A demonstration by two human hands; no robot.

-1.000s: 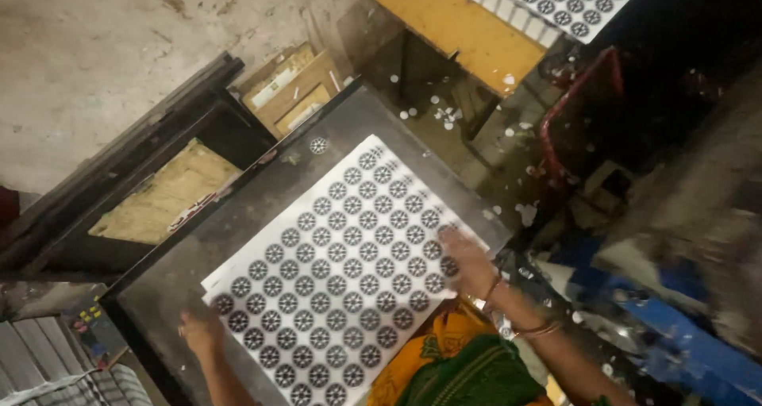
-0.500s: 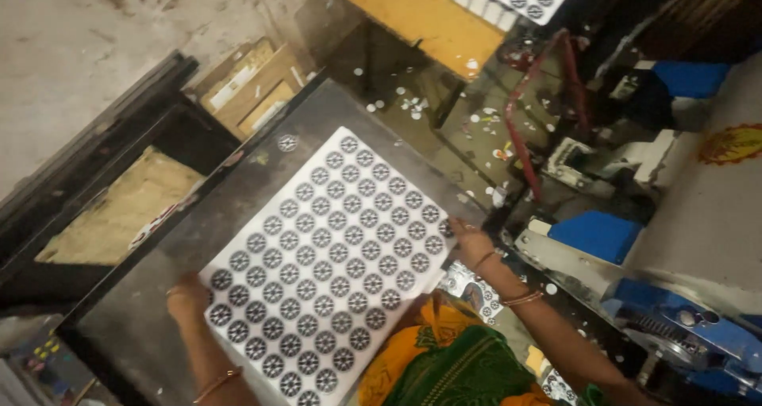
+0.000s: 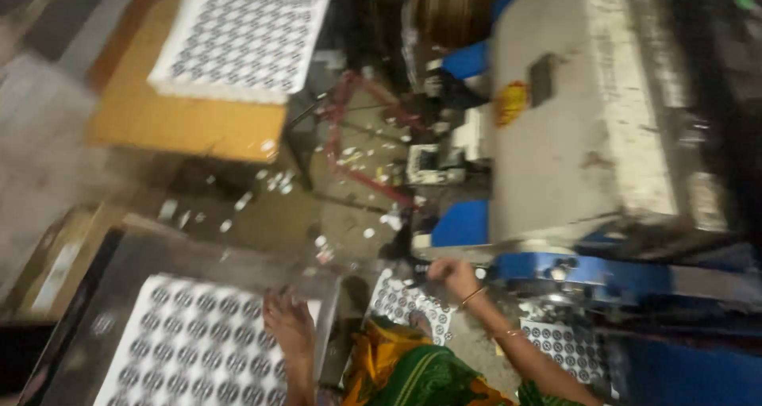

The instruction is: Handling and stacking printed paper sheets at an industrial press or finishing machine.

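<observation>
1. The left hand (image 3: pixel 290 327) lay open and flat on the printed sheet (image 3: pixel 198 346), pinning it to the dark surface (image 3: pixel 119 251).
2. The right hand (image 3: pixel 452 277) reached the blue machine (image 3: pixel 587 275); whether it gripped anything, I cannot tell.

Left hand (image 3: pixel 290 327) on printed sheet (image 3: pixel 198 350) lying on metal tray (image 3: pixel 151 251). Right hand (image 3: pixel 452 277) near machine (image 3: pixel 571 120) at right. Sheet stack (image 3: pixel 246 33) on board (image 3: pixel 182 124) behind tray.
</observation>
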